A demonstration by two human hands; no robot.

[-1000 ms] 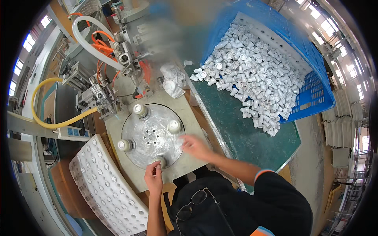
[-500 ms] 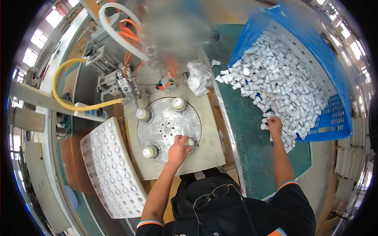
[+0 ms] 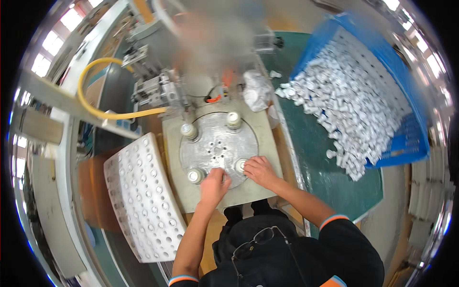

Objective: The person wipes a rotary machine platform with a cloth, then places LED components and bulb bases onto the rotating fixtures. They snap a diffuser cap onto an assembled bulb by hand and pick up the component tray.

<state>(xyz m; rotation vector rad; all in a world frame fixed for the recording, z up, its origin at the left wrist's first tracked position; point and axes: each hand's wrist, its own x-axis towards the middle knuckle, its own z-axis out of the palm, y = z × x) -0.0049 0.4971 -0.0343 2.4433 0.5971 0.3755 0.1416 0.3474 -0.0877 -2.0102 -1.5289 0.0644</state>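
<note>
**Both hands at the round metal plate**

The left hand [image 3: 213,184] rests curled on the round grey metal plate [image 3: 217,146] at 6 o'clock. The right hand [image 3: 258,171] closes on a small white cap [image 3: 240,165] at 4 o'clock. More white caps fill the blue plastic crate [image 3: 406,138].

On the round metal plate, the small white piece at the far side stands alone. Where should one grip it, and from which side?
Grip the far white piece by its upper sides, coming from straight above. It stands upright in the round metal plate, so only its top shows. The left hand and right hand are at the near edge, away from it.
</note>
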